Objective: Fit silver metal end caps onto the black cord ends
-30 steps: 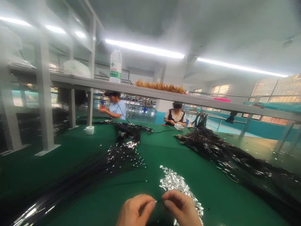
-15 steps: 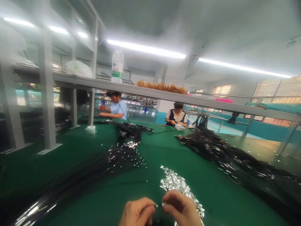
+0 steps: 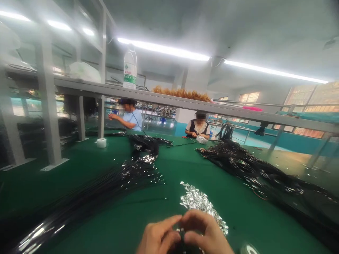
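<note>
At the bottom centre, my left hand point(image 3: 161, 234) and my right hand point(image 3: 202, 231) meet over the green table point(image 3: 127, 225), fingertips nearly touching. Both are closed in a pinch around something small and partly dark between them, too hidden to make out. Just beyond my right hand lies a heap of small silver metal pieces point(image 3: 196, 197). A long bundle of black cords point(image 3: 92, 192) with shiny tips stretches across the left side. Another bundle of black cords point(image 3: 238, 162) lies on the right.
A grey shelf point(image 3: 169, 100) spans the table, bearing a water bottle point(image 3: 130, 68). White roll point(image 3: 101, 143) sits near the left posts. A round object point(image 3: 249, 249) is at the bottom edge. Two people point(image 3: 132, 118) point(image 3: 198, 128) sit beyond.
My hands have come together, their fingertips now almost touching. The round object has come into view at the bottom. The far left person's arms are raised more.
</note>
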Demonstrator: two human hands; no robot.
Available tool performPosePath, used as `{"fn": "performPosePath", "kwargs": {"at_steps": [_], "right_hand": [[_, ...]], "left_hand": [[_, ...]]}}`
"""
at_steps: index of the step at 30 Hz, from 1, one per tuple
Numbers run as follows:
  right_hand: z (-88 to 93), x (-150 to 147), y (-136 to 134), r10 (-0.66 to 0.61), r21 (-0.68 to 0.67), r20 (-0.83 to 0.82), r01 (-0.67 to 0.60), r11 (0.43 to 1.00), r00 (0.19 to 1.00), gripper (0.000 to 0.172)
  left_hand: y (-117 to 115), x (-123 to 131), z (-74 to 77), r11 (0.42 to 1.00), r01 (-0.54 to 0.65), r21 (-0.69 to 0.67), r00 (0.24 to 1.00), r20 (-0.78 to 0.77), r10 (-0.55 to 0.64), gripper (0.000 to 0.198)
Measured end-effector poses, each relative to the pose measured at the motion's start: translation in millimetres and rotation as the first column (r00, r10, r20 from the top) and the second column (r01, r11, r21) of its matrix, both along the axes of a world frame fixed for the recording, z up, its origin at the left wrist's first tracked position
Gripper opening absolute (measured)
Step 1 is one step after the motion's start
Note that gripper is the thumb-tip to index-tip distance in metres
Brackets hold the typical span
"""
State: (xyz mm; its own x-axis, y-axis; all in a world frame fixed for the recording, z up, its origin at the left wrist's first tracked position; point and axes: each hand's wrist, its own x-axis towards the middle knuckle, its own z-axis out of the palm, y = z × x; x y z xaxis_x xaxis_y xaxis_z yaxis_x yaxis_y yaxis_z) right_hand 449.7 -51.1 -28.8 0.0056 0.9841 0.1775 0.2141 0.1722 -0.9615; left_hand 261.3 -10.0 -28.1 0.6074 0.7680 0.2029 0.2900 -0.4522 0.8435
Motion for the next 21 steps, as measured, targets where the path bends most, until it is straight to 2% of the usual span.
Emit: {"fn": "performPosePath", "kwargs": {"at_steps": [2,4,6,10,13,15,18,20,21], "right_hand": [[1.7,18,-3,-0.121,0.002,0.227,0.124,0.992,0.966,0.02],[-1.9,30,-6,-0.227,0.012,0.527,0.26,0.966,0.819,0.018],[-11.4,32,-5,-0.211,-0.02,0.708,0.317,0.948,0.674,0.023],[-33.6,18,3,-0.152,-0.067,0.804,0.341,0.938,0.575,0.021],[-36.1,8,9,-0.178,-0.023,0.825,0.346,0.938,0.536,0.023],[-29.4,5,9,-0.206,0.012,0.817,0.342,0.94,0.539,0.024],[-15.9,4,5,-0.249,0.069,0.758,0.307,0.949,0.602,0.024],[-11.6,4,4,-0.304,0.128,0.567,0.283,0.951,0.766,0.022],[-11.8,4,4,-0.314,0.142,0.392,0.281,0.949,0.865,0.019]], "left_hand": [[-1,-1,6.7,0.998,-0.054,-0.014,0.998,0.031,0.054,0.028],[-1,-2,12.1,0.993,-0.116,-0.038,0.993,0.013,0.117,0.03],[-1,-2,14.5,0.99,-0.135,-0.046,0.991,-0.021,0.135,0.031],[-4,-2,11.8,0.99,-0.129,-0.047,0.989,-0.075,0.126,0.031],[-6,-2,10.3,0.991,-0.12,-0.054,0.99,-0.076,0.116,0.029],[-6,-3,10.6,0.992,-0.112,-0.067,0.991,-0.079,0.106,0.028],[-3,-3,10.0,0.992,-0.085,-0.096,0.994,-0.074,0.078,0.028],[-1,-2,7.7,0.99,-0.065,-0.121,0.997,-0.054,0.059,0.029],[0,-1,6.0,0.989,-0.057,-0.133,0.998,-0.046,0.051,0.031]]}}
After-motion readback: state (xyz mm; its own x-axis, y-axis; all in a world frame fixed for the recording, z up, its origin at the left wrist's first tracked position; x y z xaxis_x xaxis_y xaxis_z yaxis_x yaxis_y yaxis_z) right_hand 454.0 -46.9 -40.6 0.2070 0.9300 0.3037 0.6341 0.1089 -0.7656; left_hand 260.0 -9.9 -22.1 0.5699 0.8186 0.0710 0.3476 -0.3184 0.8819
